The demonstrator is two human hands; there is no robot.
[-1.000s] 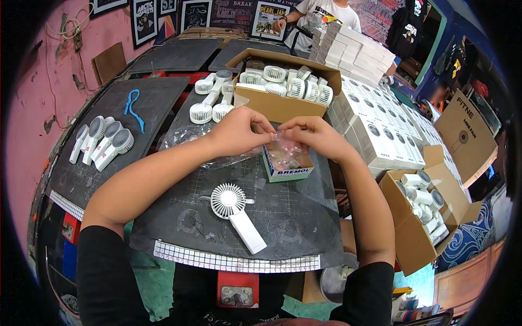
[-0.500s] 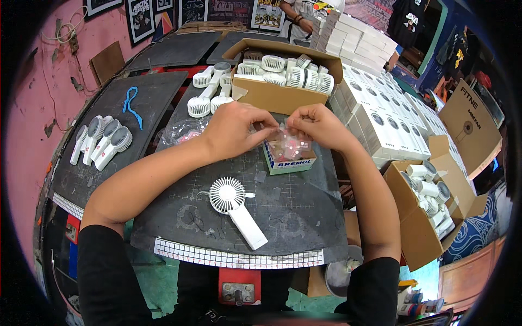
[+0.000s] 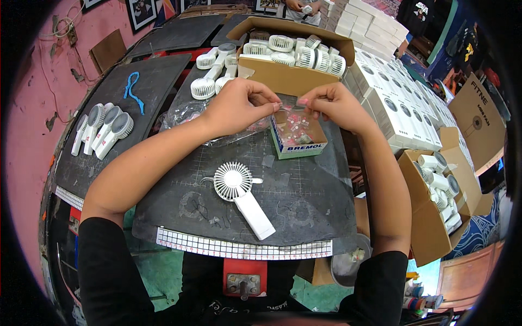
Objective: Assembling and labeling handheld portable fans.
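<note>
Over a small open box (image 3: 299,152) of green, white and blue card, my two hands are raised close together. Thumb and fingers of my left hand (image 3: 247,106) pinch at the box's back left edge; my right hand (image 3: 337,107) pinches at its right. What is between the fingertips is too small to make out. Inside the box lie many small pink-and-white clear pieces (image 3: 296,127). Nearer me, a white handheld fan (image 3: 232,181) lies on the dark mat (image 3: 185,163), its handle pointing down right. Crumpled clear plastic bag (image 3: 187,113) lies under my left forearm.
Several white fans (image 3: 111,125) and a blue strap (image 3: 131,92) lie on the left board. Fans fill a cardboard box (image 3: 291,81) behind and another (image 3: 418,217) at right. White product boxes (image 3: 389,108) are stacked right. Another person's hands (image 3: 299,6) show at the back.
My hands have drawn slightly apart, and the clear pink-marked pieces in the small box show more plainly. The whole view has shifted a little, with the tabletop's far things sitting higher.
</note>
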